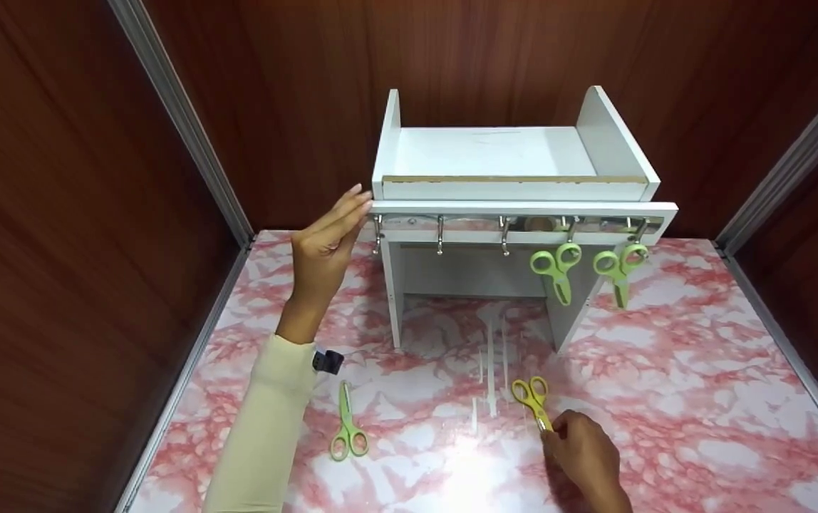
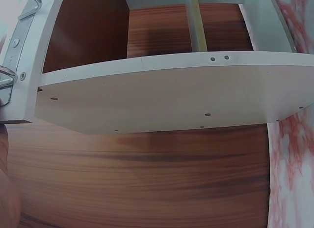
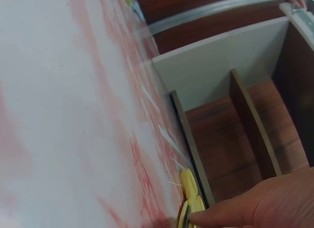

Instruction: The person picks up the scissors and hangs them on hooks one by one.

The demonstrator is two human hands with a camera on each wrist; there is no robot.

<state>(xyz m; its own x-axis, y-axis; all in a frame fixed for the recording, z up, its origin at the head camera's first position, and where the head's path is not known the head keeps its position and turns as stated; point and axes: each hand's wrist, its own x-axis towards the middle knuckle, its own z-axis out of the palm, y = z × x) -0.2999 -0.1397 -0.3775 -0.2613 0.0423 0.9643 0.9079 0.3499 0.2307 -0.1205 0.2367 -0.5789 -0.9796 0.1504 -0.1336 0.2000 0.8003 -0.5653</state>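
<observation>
My right hand pinches a pair of yellow scissors at the blade end, low over the table. Their two finger loops point away from me; the right wrist view shows thumb and yellow handle close together. My left hand has its fingers straight, touching the left end of a white board with metal hooks on the front of a small white shelf unit. Green scissors hang from one hook, and a second green pair hangs from the rightmost hook. The three hooks on the left carry nothing.
Another pair of green scissors lies on the pink and white marbled table, near my left forearm. Brown wood-look panels enclose the back and sides, with metal strips at the corners.
</observation>
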